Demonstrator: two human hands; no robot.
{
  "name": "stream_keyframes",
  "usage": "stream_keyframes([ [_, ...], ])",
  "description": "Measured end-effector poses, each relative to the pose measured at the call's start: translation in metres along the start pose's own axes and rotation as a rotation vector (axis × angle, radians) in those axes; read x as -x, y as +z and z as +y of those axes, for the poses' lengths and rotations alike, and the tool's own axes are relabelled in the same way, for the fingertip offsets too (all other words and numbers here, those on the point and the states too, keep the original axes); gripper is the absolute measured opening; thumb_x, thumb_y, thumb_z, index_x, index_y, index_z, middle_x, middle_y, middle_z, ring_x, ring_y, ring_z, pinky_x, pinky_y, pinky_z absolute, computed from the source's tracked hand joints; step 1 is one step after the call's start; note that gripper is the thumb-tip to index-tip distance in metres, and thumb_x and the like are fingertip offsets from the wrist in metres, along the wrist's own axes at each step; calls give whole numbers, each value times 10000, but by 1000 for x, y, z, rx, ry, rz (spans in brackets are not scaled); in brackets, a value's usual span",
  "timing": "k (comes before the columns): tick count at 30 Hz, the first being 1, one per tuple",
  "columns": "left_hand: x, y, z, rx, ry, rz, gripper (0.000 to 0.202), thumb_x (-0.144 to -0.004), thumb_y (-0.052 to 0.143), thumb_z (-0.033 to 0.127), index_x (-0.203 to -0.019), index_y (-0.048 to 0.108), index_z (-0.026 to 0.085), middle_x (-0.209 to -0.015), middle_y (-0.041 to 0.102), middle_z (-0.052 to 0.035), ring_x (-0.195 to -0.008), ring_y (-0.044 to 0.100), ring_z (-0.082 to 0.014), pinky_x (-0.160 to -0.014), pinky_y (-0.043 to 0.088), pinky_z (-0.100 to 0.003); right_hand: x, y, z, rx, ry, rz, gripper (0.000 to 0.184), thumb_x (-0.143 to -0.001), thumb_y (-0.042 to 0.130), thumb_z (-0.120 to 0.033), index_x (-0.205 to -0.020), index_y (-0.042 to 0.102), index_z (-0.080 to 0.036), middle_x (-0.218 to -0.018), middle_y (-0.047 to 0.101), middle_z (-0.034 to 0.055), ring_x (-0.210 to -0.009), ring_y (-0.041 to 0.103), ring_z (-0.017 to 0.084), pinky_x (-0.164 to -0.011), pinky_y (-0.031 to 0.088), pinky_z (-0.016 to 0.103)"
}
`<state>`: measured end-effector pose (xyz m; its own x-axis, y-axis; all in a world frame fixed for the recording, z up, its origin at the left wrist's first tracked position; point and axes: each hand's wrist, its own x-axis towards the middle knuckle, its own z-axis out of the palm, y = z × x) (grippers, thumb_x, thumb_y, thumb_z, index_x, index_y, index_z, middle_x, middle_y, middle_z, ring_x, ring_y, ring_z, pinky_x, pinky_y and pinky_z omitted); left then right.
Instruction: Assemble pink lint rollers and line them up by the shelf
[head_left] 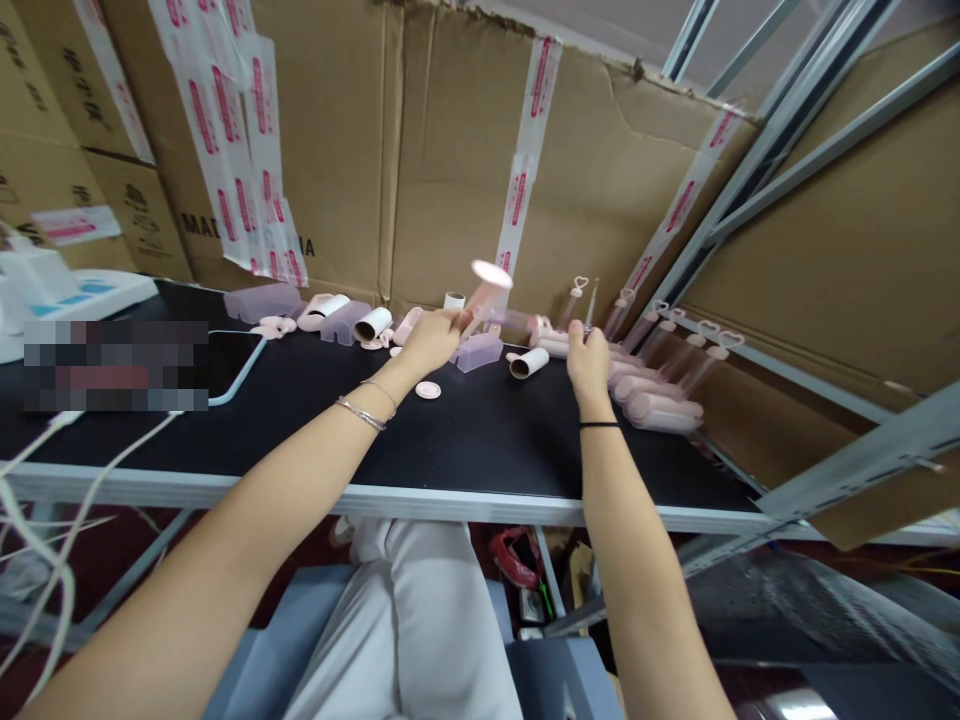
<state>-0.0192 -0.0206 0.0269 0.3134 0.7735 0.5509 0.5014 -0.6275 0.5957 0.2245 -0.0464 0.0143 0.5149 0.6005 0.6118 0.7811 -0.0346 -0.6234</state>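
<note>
My left hand (435, 340) is closed around a pink, see-through tube (484, 298) with a pale round end, raised above the table. My right hand (589, 355) is a fist to its right, and a thin pointed metal shaft (592, 300) sticks up out of it; its lower part is hidden in the fingers. Below and between the hands lies a white paper roll (529, 363) with a cardboard core. A pink disc (428, 390) lies flat in front of my left hand. Lilac plastic covers (480, 352) rest just beyond it.
Several pink rollers with heart-shaped handles (664, 410) lie in a row at the right. More paper rolls (373, 324) and pink parts stand along the back. A phone (234, 366) with cables and a power strip (105, 290) are at the left. Cardboard (450, 150) walls the back.
</note>
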Motion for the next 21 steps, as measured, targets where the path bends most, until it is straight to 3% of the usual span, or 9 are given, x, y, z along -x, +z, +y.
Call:
stream_keyframes([
  [3,-4,1,3,491,-220,175,183,-890,380,234,-981,523,164,-884,667,-75,-561,597,-95,-516,434,-214,7,-9,-10,-69,-137,63,290,-915,305,-353,-824,511,-170,-783,619,78,-712,545,175,-668,367,271],
  [7,-8,1,-1,875,-338,268,369,-719,526,7,-1032,453,190,-952,658,-54,-687,637,-100,-581,476,-201,28,-7,-33,-140,-502,-192,308,-922,317,-406,-880,527,-185,-738,614,36,-663,553,158,-646,370,246],
  [10,-11,1,-5,895,-337,336,400,-664,527,-49,-986,454,178,-847,651,-29,-679,627,-104,-607,479,-210,42,-2,-48,-67,-621,-299,285,-916,363,-401,-951,529,-173,-840,648,74,-754,587,186,-668,376,250],
  [13,-13,4,-8,826,-353,365,259,-720,514,-9,-905,456,163,-716,604,2,-596,583,-83,-580,459,-198,50,-2,-58,71,-650,-354,318,-939,306,-379,-1013,518,-153,-898,659,115,-801,601,212,-663,372,257],
  [16,-12,8,-7,758,-322,254,41,-839,487,123,-804,493,143,-616,538,20,-521,519,-62,-543,430,-184,55,-6,-64,279,-613,-408,361,-950,263,-383,-1076,505,-146,-896,668,129,-801,615,232,-632,360,261],
  [21,-2,5,2,677,-363,64,244,-900,451,247,-695,507,128,-598,526,3,-481,507,-60,-491,402,-181,57,-9,-66,563,-577,-434,380,-950,242,-374,-1083,509,-139,-881,672,143,-787,637,261,-636,377,286],
])
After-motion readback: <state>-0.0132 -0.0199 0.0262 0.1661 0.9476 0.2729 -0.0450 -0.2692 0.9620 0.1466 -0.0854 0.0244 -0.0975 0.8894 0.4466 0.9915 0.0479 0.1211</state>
